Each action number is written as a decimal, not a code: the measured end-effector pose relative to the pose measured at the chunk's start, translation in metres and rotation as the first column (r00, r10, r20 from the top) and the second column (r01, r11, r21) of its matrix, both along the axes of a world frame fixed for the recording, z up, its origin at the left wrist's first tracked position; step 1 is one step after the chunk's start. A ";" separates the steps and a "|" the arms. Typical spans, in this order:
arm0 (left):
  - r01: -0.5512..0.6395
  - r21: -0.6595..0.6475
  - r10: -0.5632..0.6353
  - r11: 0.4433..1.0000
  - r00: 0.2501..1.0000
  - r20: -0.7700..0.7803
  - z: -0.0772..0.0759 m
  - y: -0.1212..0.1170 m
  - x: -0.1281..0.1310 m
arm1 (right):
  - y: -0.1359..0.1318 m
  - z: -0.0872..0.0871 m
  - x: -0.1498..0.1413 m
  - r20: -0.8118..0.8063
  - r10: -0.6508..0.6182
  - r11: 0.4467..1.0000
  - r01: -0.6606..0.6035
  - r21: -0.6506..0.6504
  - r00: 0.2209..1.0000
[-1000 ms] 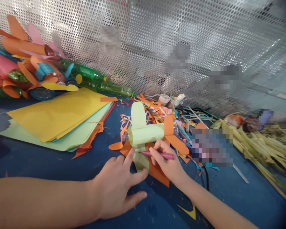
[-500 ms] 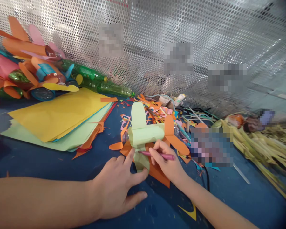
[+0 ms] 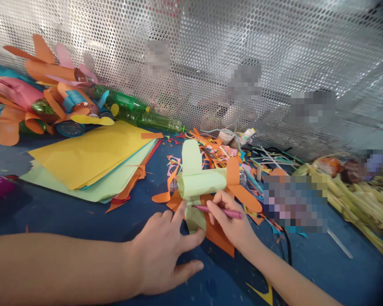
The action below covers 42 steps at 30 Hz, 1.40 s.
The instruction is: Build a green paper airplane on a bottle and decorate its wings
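Note:
A plastic bottle wrapped in light green paper (image 3: 204,182) lies on the blue table, made up like a toy airplane. One green paper wing (image 3: 191,157) points away from me, and the other wing (image 3: 195,221) lies toward me. Orange paper fins (image 3: 232,171) stick out at its right end. My left hand (image 3: 166,246) is spread, its fingertips touching the near wing's edge. Pinched in my right hand (image 3: 231,225) is a dark pink marker (image 3: 232,213), its tip at the near wing close to the bottle. Under that wing lies orange paper (image 3: 220,238).
Colored paper sheets (image 3: 89,161) are stacked at left, with paper-decorated bottles (image 3: 54,80) behind. Green bottles (image 3: 159,121) lie by the perforated metal screen (image 3: 194,55). Paper scraps (image 3: 215,148) cover the table's back. Dry husks (image 3: 357,202) lie at right, a purple object (image 3: 0,189) far left.
The whole view has shifted slightly, so things appear farther right and more of the purple object shows. Both hands stay at the near wing, the marker still in my right hand.

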<state>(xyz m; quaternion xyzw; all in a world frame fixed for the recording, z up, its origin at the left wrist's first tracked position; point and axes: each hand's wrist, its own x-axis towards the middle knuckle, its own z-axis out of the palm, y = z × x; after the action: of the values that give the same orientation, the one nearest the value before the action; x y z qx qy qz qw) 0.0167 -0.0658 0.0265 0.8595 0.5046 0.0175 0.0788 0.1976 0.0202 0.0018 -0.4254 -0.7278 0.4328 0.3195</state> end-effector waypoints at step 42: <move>0.017 0.079 -0.018 0.997 1.000 0.007 0.003 -0.003 0.000 | 0.001 -0.001 0.000 -0.030 -0.014 0.999 0.016 0.046 0.999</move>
<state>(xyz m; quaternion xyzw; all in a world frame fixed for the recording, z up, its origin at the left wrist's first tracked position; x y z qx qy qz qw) 0.0166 -0.0692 0.0291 0.8663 0.4957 0.0399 0.0468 0.1972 0.0215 0.0007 -0.4167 -0.7296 0.4196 0.3434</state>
